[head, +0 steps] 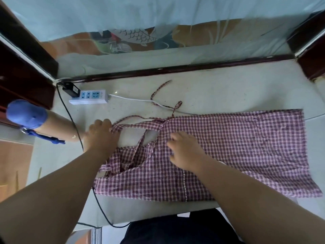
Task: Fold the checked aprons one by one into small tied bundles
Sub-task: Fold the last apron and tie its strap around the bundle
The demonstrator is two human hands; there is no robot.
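From the head camera, one checked apron (pixel 237 148) lies flat in the middle of a smooth, pale table (pixel 228 88). The cloth is soft and wrinkly, with small purple and white squares. Its thin ties (pixel 161 88) curl on the table behind it, and they cross so much that they are hard to count. There are two hands. The left hand (pixel 101 136) curls its fingers round the apron's top corner at the left end and grips it. The right hand (pixel 184 152) rests on the cloth near the middle with its fingers spread and a bit bent, and the tips press down. The right arm hides part of the near edge. One white power strip (pixel 88 97) sits at the back left with one black plug (pixel 71 88) in it. One black cable (pixel 75 127) runs down the table and goes under the left arm. One round brown tube (pixel 58 128) with a blue cap (pixel 26 114) lies at the left, its far end hidden by the left hand.
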